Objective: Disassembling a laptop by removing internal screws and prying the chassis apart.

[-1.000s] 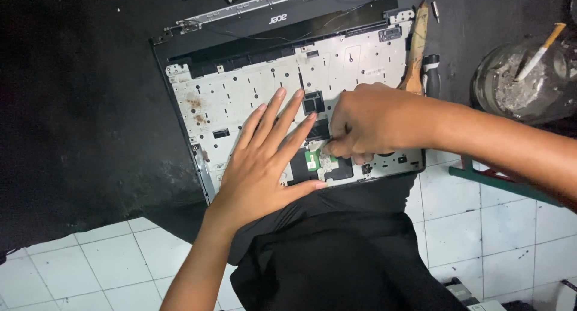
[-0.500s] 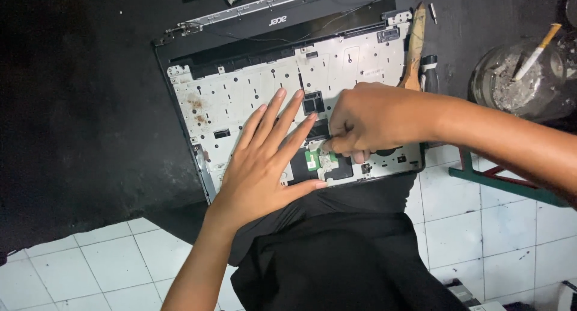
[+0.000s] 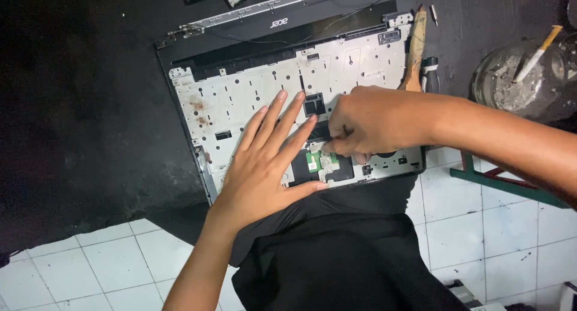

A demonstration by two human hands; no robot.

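Note:
A stripped laptop base (image 3: 252, 88) lies on a dark surface, its silver metal plate bare and stained at the left. My left hand (image 3: 267, 163) lies flat on the plate with fingers spread, pressing it down. My right hand (image 3: 366, 121) is curled over the lower middle of the plate, its fingertips pinching a small part or ribbon cable beside a green circuit board (image 3: 315, 160) in a black opening. What the fingertips hold is too small to tell.
A wooden-handled brush (image 3: 416, 49) and a small dark tool (image 3: 429, 70) lie at the laptop's right edge. A glass jar with ash and a cigarette (image 3: 517, 76) stands at the right. Black cloth (image 3: 342, 257) covers my lap above white floor tiles (image 3: 90, 269).
Both hands stay almost in place. My right hand's fingertips have shifted slightly at the small part near the green board.

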